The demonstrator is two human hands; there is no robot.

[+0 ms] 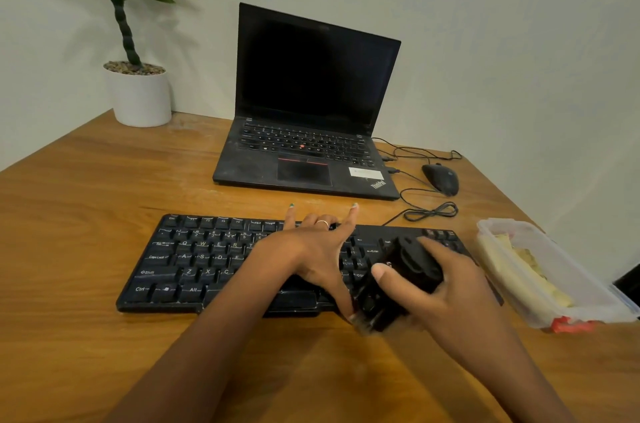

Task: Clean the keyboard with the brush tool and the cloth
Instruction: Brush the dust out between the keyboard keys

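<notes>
A black keyboard lies on the wooden table in front of me. My left hand lies spread over its middle keys, fingers straight, thumb down by the front edge. Over the keyboard's right end, my right hand grips a black brush tool, thumb on top. The tool's lower end is blurred near the keyboard's front edge. A yellowish cloth sits inside the clear plastic container at the right.
An open black laptop stands behind the keyboard. A black mouse and its coiled cable lie to its right. The clear container sits near the table's right edge. A potted plant stands at the back left.
</notes>
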